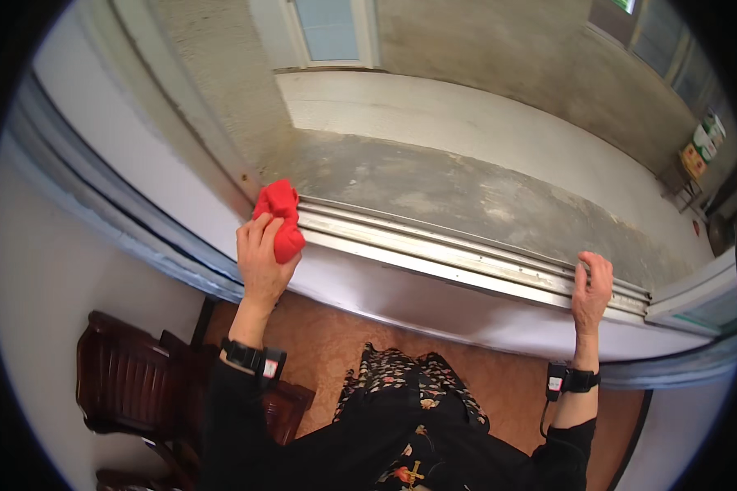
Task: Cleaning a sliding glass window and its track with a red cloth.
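Note:
My left hand (263, 255) grips a crumpled red cloth (284, 215) at the left end of a metal sliding-window track (430, 245). The cloth lies against the corner where the track meets the upright window frame (202, 135). Near the track's right end, my right hand (591, 291) rests over the rail with its fingers curled and no object seen in it. Both wrists carry black straps with small devices. The track has several parallel rails with small dark specks on them.
A white sill wall (405, 294) runs below the track. At lower left stands a dark wooden chair (126, 380) on the reddish-brown floor (319, 331). Beyond the opening are a concrete floor (442, 178), a blue-paned door (328, 30) and boxes (693, 159) on a small stand at right.

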{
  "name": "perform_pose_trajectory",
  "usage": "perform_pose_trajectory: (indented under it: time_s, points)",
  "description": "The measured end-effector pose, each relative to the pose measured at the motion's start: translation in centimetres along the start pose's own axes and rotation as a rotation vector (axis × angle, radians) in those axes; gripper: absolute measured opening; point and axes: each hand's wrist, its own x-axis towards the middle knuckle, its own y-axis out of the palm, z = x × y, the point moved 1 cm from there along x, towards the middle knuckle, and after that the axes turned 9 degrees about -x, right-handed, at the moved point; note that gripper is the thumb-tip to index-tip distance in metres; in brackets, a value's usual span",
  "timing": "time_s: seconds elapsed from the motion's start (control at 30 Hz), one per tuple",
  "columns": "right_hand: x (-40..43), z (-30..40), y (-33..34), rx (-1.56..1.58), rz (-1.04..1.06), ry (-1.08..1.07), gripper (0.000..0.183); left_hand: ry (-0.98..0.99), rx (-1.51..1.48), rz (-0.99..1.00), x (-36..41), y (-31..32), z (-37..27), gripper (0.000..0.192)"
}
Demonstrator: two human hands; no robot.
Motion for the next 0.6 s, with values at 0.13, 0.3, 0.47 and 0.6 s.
perform_pose_trajectory:
  time_s: [0.13, 0.3, 0.47, 0.6]
  points:
    - [0.0, -0.3, 0.1, -0.041, 0.003, 0.019, 0.015, 0.080, -0.060, 0.097, 0.1, 1.6, -4.5, 0.059]
    - [0.3, 0.6, 0.1, 0.044, -0.095, 0.019, 0.014, 0.293, -0.127, 0.071, -0.2, 4.5, -12.3, 0.053]
    - [-1.3, 0.8, -2.1, 0.260, -0.235, -0.058, 0.017, 0.475, -0.252, 0.143, -0.5, 9.0, -21.8, 0.053]
    - [-8.4, 1.3, -6.1, 0.244, -0.100, -0.220, 0.020, 0.518, -0.339, 0.201, -0.6, 11.5, -28.2, 0.047]
